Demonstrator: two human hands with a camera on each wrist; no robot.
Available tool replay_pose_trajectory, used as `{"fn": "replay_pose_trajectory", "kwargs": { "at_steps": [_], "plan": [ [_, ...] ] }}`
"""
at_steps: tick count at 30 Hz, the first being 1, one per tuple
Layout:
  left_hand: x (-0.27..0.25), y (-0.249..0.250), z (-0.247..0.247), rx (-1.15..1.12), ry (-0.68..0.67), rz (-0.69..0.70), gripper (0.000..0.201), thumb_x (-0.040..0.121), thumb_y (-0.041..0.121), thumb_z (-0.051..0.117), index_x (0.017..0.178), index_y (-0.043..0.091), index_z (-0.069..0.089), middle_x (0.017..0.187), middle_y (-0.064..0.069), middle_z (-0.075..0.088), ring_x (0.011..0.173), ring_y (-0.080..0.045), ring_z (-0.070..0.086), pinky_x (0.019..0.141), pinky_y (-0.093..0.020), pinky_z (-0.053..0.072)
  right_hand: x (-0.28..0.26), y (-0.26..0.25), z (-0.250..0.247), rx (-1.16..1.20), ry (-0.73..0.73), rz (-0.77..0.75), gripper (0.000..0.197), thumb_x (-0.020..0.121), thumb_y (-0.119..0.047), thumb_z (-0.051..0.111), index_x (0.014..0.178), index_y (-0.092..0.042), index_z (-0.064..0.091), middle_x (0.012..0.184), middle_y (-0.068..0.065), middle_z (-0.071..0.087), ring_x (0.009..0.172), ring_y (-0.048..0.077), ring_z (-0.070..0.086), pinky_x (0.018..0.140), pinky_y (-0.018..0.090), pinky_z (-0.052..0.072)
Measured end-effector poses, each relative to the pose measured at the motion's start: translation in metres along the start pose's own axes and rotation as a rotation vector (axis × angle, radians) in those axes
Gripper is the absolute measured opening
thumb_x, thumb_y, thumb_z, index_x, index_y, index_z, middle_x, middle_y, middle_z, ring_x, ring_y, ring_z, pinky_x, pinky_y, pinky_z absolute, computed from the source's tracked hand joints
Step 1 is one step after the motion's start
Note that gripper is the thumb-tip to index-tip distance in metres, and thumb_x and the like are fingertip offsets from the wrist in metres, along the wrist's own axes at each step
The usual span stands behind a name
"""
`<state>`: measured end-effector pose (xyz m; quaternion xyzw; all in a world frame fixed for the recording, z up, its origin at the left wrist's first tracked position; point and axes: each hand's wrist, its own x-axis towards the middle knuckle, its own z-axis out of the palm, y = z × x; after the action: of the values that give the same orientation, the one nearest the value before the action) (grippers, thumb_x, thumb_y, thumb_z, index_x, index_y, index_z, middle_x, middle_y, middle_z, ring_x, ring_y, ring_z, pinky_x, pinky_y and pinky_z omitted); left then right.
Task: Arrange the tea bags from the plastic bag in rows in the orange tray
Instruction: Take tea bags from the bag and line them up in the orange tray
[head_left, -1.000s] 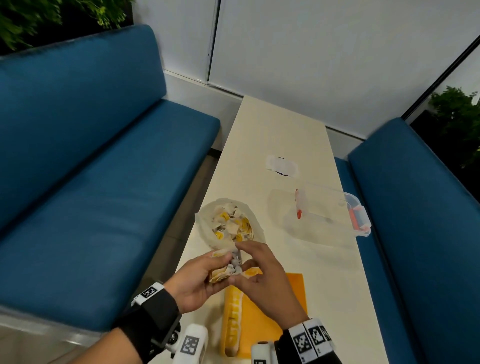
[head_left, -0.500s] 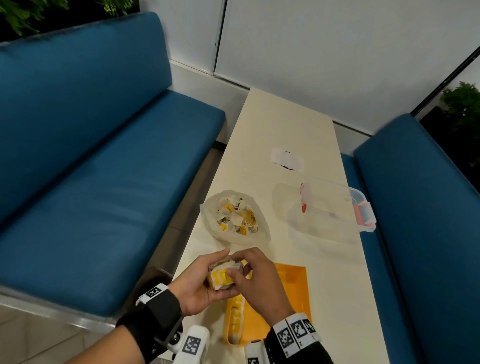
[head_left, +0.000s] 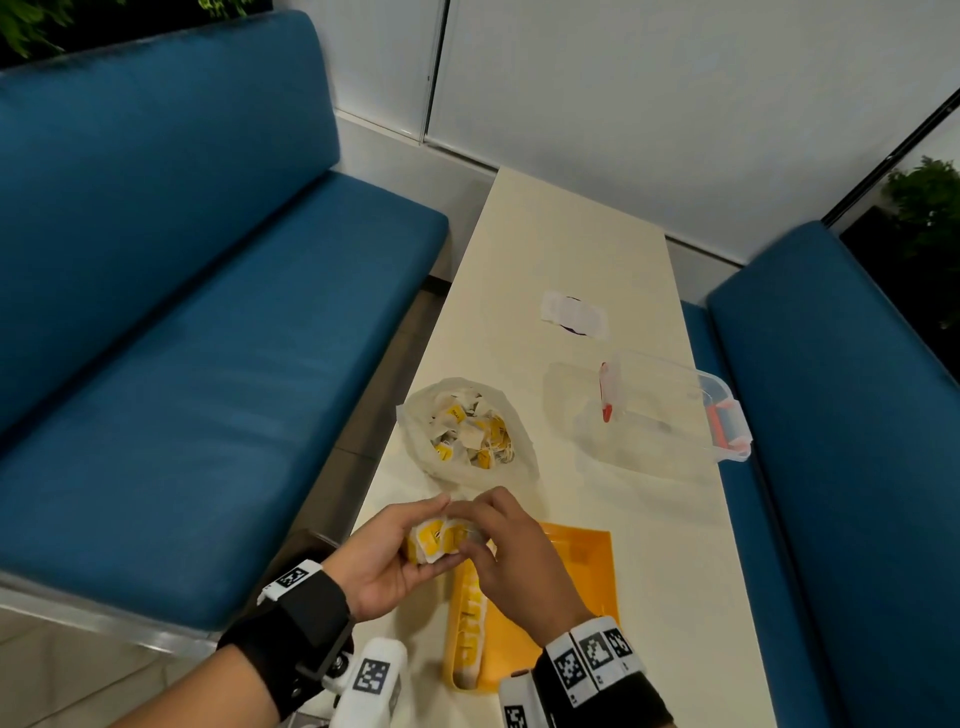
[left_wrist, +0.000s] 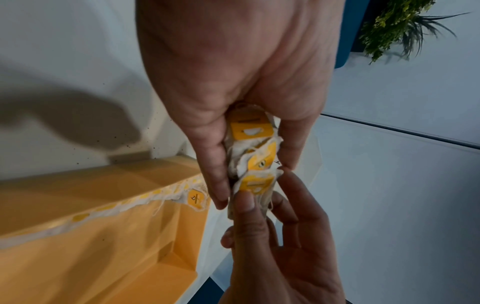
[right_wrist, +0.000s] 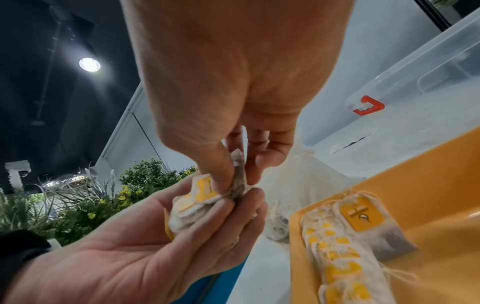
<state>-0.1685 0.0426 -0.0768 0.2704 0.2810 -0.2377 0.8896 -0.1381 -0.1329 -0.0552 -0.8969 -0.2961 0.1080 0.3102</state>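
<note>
A clear plastic bag (head_left: 467, 431) of loose yellow-tagged tea bags lies open on the table. Nearer me, the orange tray (head_left: 587, 571) carries one row of tea bags (head_left: 467, 623) along its left wall. Above the tray's far left corner, my left hand (head_left: 439, 527) cups a bundle of tea bags (head_left: 423, 543) between thumb and fingers. My right hand (head_left: 467, 527) pinches one tea bag (right_wrist: 239, 179) at the bundle's end with thumb and forefinger. In the left wrist view the bundle (left_wrist: 252, 148) shows three yellow tags, and the right thumb presses the lowest one.
A clear lidded container (head_left: 670, 410) with red clips stands at the table's right edge. A white paper (head_left: 574, 314) lies farther back. Blue benches (head_left: 208, 364) flank the narrow table (head_left: 561, 234) on both sides. The tray's floor right of the row is bare orange.
Both hands have drawn the bundle back from the mouth of the plastic bag to above the tray's far left corner. The right fingers now pinch a single bag at the bundle.
</note>
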Motion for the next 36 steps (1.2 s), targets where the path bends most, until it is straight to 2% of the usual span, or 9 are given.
{"fn": "replay_pose_trajectory", "kwargs": {
  "at_steps": [8,10,14,18,21,23,27,32,36],
  "plan": [
    [0.001,0.001,-0.005,0.032,-0.037,0.018,0.045,0.086,-0.001,0.069,0.130,-0.002,0.063,0.125,-0.025,0.069,0.112,-0.035,0.070,0.093,-0.041,0.058,-0.002,0.005,0.002,-0.032,0.085,0.023,0.014,0.090,-0.020,0.061,0.103,-0.026,0.063,0.095,-0.010,0.055,0.083,0.005,0.057,0.073,0.025,0.050],
    [0.002,0.001,-0.005,0.049,-0.019,0.026,0.046,0.085,-0.002,0.070,0.130,-0.003,0.063,0.124,-0.025,0.069,0.111,-0.036,0.070,0.093,-0.042,0.057,-0.002,0.005,0.000,-0.048,0.101,0.025,0.012,0.089,-0.018,0.060,0.099,-0.026,0.059,0.094,-0.012,0.057,0.084,0.004,0.055,0.073,0.022,0.047],
    [0.004,0.000,-0.004,0.069,-0.019,0.037,0.040,0.087,-0.001,0.068,0.127,-0.002,0.064,0.121,-0.025,0.071,0.102,-0.034,0.073,0.088,-0.038,0.060,-0.001,0.006,-0.001,-0.044,0.067,0.029,0.024,0.089,-0.022,0.058,0.110,-0.032,0.061,0.103,-0.014,0.062,0.095,0.005,0.060,0.081,0.022,0.049],
    [0.005,-0.002,-0.006,0.074,-0.007,0.049,0.040,0.087,-0.001,0.070,0.126,-0.002,0.065,0.121,-0.024,0.071,0.105,-0.034,0.072,0.089,-0.040,0.061,-0.005,0.006,-0.004,-0.042,0.085,0.058,0.009,0.088,-0.031,0.060,0.097,-0.032,0.062,0.090,-0.012,0.062,0.084,0.006,0.059,0.074,0.030,0.051],
    [0.006,-0.003,-0.008,0.090,0.014,0.062,0.035,0.088,-0.002,0.069,0.123,0.000,0.067,0.118,-0.023,0.072,0.103,-0.035,0.072,0.082,-0.037,0.063,-0.009,0.006,-0.010,0.025,0.134,0.114,0.011,0.084,-0.036,0.061,0.090,-0.029,0.067,0.089,-0.014,0.061,0.087,0.004,0.059,0.075,0.020,0.048],
    [0.007,-0.004,-0.011,0.089,0.026,0.063,0.033,0.089,-0.003,0.068,0.121,0.002,0.067,0.115,-0.023,0.074,0.103,-0.037,0.071,0.078,-0.035,0.063,-0.011,0.010,-0.016,0.116,0.195,0.173,0.004,0.083,-0.027,0.072,0.084,-0.025,0.070,0.088,-0.012,0.062,0.086,0.005,0.061,0.072,0.011,0.044],
    [0.009,-0.006,-0.022,0.096,0.061,0.085,0.030,0.088,-0.002,0.070,0.117,0.003,0.066,0.100,-0.018,0.076,0.098,-0.035,0.072,0.084,-0.037,0.061,-0.019,0.026,-0.029,0.233,0.203,0.348,0.014,0.077,-0.017,0.082,0.073,-0.024,0.070,0.081,-0.006,0.067,0.075,0.007,0.060,0.067,0.012,0.045],
    [0.020,-0.014,-0.030,0.197,0.121,0.160,0.039,0.083,-0.003,0.077,0.121,0.003,0.067,0.100,-0.014,0.076,0.091,-0.030,0.074,0.081,-0.035,0.062,-0.026,0.047,-0.033,0.300,0.188,0.486,0.008,0.082,-0.010,0.076,0.077,-0.015,0.072,0.066,-0.005,0.066,0.057,0.008,0.052,0.056,0.014,0.043],
    [0.026,-0.021,-0.030,0.242,0.145,0.178,0.039,0.083,-0.002,0.078,0.119,0.008,0.070,0.105,-0.014,0.077,0.093,-0.030,0.074,0.087,-0.039,0.059,-0.026,0.055,-0.025,0.330,0.106,0.536,0.008,0.089,-0.005,0.066,0.084,-0.011,0.067,0.062,0.005,0.070,0.058,0.008,0.065,0.063,0.016,0.048]
  ]
}}
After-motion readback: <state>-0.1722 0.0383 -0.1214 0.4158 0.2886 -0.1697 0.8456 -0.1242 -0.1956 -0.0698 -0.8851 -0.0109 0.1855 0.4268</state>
